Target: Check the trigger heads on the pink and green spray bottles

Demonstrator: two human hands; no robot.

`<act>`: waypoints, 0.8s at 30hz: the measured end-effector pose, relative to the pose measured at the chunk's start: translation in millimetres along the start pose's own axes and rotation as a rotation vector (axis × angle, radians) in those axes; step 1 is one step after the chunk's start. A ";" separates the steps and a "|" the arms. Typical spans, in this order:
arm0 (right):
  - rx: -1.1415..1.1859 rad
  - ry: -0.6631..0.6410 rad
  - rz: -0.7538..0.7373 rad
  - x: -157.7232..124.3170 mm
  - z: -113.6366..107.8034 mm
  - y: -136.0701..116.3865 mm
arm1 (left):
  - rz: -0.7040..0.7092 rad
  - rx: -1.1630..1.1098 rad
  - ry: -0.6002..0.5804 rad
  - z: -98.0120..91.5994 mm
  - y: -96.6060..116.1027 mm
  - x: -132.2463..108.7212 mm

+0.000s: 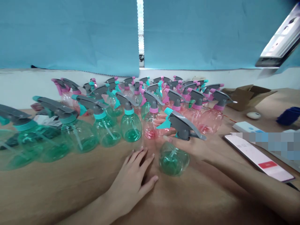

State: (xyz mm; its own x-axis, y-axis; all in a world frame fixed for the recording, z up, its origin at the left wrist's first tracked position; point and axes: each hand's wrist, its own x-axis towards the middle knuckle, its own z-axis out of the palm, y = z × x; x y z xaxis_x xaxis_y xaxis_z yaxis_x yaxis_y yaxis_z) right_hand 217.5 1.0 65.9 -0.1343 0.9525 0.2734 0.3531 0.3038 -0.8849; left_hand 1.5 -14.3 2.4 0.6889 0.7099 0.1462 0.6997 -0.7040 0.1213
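Note:
A green spray bottle [173, 161] with a grey and turquoise head is in front of me, a little right of the middle. Its neck sits in the grip of my right hand [195, 147], whose fingers reach out behind the trigger. My left hand [134, 178] lies flat on the wooden table [89, 187] just left of that bottle, fingers spread and nothing in them. Beyond the hands stands a clear pink spray bottle [150, 125], partly behind my right fingers. A green spray bottle [131, 126] is to its left.
Several more green and pink spray bottles fill the back of the table in rows. To the right are a phone [260, 156], a white box [247, 127], a white mouse-like object [253, 115] and an open cardboard box [248, 97]. A blue curtain [70, 34] hangs behind.

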 end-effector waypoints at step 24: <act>0.009 -0.004 0.076 1.0 -0.9 -0.7 | -0.003 -0.011 -0.033 -3.7 2.5 1.1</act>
State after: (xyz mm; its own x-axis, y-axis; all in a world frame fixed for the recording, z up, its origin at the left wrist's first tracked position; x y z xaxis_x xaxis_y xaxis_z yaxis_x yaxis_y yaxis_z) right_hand 218.0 1.8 67.2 -0.1111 0.9727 0.2038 0.3536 0.2303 -0.9066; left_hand 3.4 -15.3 6.5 0.6929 0.7121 0.1132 0.6997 -0.7020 0.1329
